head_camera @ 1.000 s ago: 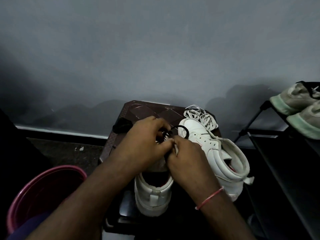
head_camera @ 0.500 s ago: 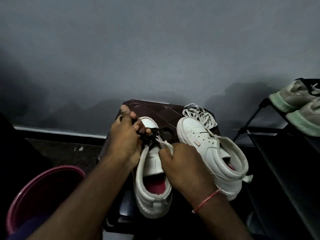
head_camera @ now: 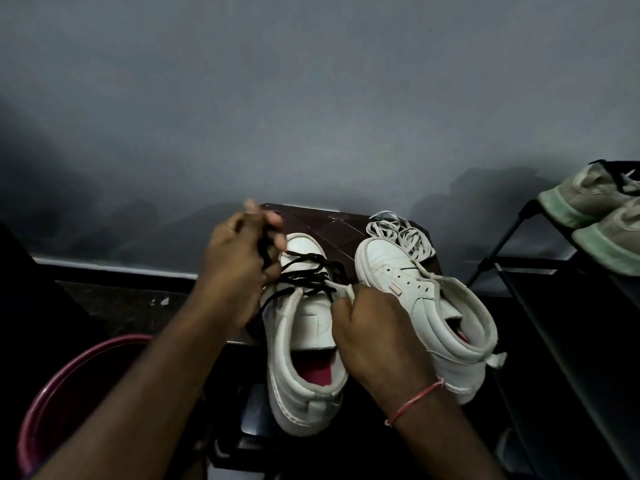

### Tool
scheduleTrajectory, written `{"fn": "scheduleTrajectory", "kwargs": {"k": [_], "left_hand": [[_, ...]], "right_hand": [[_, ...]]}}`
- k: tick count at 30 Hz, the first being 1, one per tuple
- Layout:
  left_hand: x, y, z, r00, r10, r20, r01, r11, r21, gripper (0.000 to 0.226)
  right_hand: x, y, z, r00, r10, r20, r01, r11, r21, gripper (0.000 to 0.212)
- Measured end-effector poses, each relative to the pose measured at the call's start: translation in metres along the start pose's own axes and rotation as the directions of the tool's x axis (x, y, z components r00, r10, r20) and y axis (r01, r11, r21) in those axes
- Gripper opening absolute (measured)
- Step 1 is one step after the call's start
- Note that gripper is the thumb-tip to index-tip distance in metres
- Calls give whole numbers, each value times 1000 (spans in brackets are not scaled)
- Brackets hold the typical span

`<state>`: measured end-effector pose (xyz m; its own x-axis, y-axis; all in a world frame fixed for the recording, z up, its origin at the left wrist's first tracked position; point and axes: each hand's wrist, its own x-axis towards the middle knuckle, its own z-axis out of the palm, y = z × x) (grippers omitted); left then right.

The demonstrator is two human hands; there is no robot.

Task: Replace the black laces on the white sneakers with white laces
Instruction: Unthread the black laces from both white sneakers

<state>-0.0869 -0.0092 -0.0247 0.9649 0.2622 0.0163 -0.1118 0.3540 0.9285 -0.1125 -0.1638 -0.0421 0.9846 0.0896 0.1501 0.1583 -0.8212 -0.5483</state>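
Two white high-top sneakers stand on a dark brown stool (head_camera: 322,220). The left sneaker (head_camera: 301,341) carries a loosened black lace (head_camera: 308,275) across its front eyelets. My left hand (head_camera: 239,268) grips strands of that black lace beside the toe, fingers blurred. My right hand (head_camera: 370,330) holds the left sneaker's right eyelet flap and tongue. The right sneaker (head_camera: 426,299) has no lace in its eyelets. A bundle of white laces (head_camera: 398,233) lies behind its toe.
A dark red bucket (head_camera: 69,393) stands at the lower left. A black shoe rack (head_camera: 554,306) on the right carries a pair of grey shoes with green soles (head_camera: 595,209). A grey wall rises behind the stool.
My left hand has pulled up and to the left with the black lace, drawing it looser. My right hand has slid back along the left sneaker, uncovering its front.
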Motion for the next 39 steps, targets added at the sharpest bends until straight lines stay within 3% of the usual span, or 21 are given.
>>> {"fn": "scheduleTrajectory", "kwargs": {"k": [1, 3, 5, 6, 13, 15, 16, 17, 19, 21, 22, 23, 25, 26, 28, 29, 31, 32, 34, 36, 39], "left_hand": [[-2, -2, 0, 994, 53, 91, -78, 951, 300, 33], [-7, -6, 0, 952, 22, 306, -256, 607, 753, 15], [-9, -9, 2, 929, -47, 366, -340, 276, 899, 11], [-9, -11, 3, 934, -47, 354, -340, 187, 922, 17], [-17, -11, 14, 910, 79, 406, -407, -5, 913, 19], [-14, -15, 14, 891, 55, 450, -452, 21, 892, 15], [-12, -18, 13, 880, 65, 471, -475, 97, 875, 12], [-11, -22, 11, 879, 83, 469, -475, 230, 849, 11], [-12, -26, 7, 921, 38, 389, -330, 606, 724, 14], [-14, -26, 3, 953, -55, 298, -65, 923, 380, 18], [-15, -25, 1, 957, -101, 272, 57, 985, 165, 21], [-15, -23, -1, 956, -134, 262, 152, 987, -46, 24], [-12, -20, -5, 956, -152, 253, 241, 897, -370, 27], [-10, -18, -6, 958, -149, 245, 249, 856, -454, 28], [-10, -15, -3, 959, -146, 244, 248, 849, -466, 24], [-11, -13, 0, 965, -135, 224, 213, 902, -376, 22], [-14, -11, 4, 987, -40, 158, 33, 998, 49, 22], [-15, -12, 5, 987, 36, 156, -81, 953, 292, 23], [-16, -16, 7, 956, 158, 248, -278, 764, 583, 23], [-17, -16, 12, 924, 207, 321, -379, 593, 710, 16], [-20, -14, 19, 920, 166, 355, -392, 406, 825, 20]], "right_hand": [[0, -2, 0, 1000, -4, -6, 4, 1000, -6, 29], [0, -4, -1, 1000, 0, -16, 0, 1000, -7, 30], [1, -5, -1, 1000, -1, -26, 0, 1000, -16, 30], [1, -5, 0, 999, -8, -31, 8, 1000, -29, 30], [1, -7, 2, 999, -50, -17, 48, 996, -73, 31], [1, -7, 1, 999, -40, 0, 40, 996, -75, 31], [1, -8, 0, 999, -35, 8, 35, 997, -74, 32], [0, -8, -1, 999, -31, 16, 33, 997, -74, 32], [-1, -8, -2, 999, -28, 22, 29, 997, -66, 31], [-1, -7, -3, 999, -29, 26, 30, 998, -50, 30], [0, -7, -3, 999, -26, 33, 27, 999, -42, 30], [0, -6, -3, 999, -20, 38, 21, 999, -30, 30], [1, -6, -3, 999, -21, 48, 22, 1000, -16, 31], [1, -6, -3, 998, -26, 54, 26, 1000, -14, 31], [1, -6, -3, 997, -25, 68, 26, 1000, -13, 29], [1, -5, -4, 997, -20, 74, 21, 1000, -8, 29], [1, -5, -4, 997, -14, 73, 14, 1000, -6, 30], [1, -5, -3, 998, -15, 68, 16, 1000, -13, 30], [1, -5, -2, 998, -24, 62, 26, 999, -29, 31], [2, -5, -1, 997, -37, 66, 39, 999, -36, 28], [3, -3, -1, 995, -56, 79, 59, 998, -35, 24]]}}
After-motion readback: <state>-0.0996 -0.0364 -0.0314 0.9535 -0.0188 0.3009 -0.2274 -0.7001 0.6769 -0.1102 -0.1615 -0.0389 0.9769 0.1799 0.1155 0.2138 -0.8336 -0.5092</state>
